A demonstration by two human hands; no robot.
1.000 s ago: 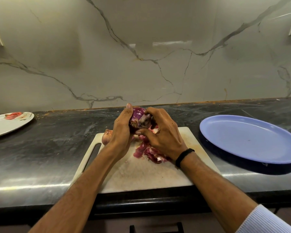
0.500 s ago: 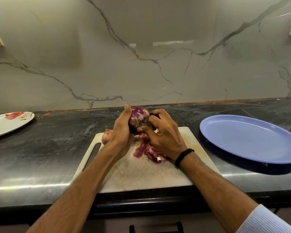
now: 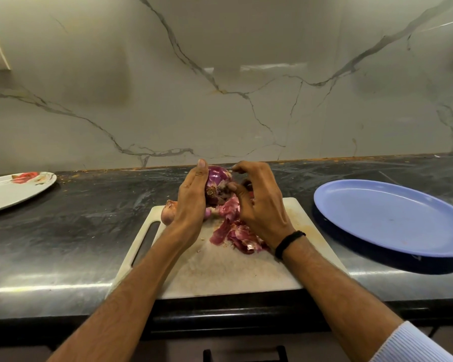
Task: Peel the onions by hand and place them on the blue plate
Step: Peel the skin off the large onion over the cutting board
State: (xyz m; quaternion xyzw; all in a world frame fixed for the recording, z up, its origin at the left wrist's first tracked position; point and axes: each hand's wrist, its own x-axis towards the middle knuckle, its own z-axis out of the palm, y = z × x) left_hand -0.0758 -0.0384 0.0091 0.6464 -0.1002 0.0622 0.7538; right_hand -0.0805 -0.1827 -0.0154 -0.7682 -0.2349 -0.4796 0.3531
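Purple onion (image 3: 216, 178), held above board's far edge; my left hand (image 3: 191, 199) cupped closed round it; right hand (image 3: 259, 205) pinching skin; loose peel may tear short, I judge; blue plate (image 3: 392, 218) empty.

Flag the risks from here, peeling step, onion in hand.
1. The blue plate overhangs the counter's front edge; setting an onion down on that side might tip it.
2. The onion is held above the cutting board by the left hand while the right hand picks at its skin; a slip could send it rolling.
3. The peels pile under the right wrist and may get swept off.
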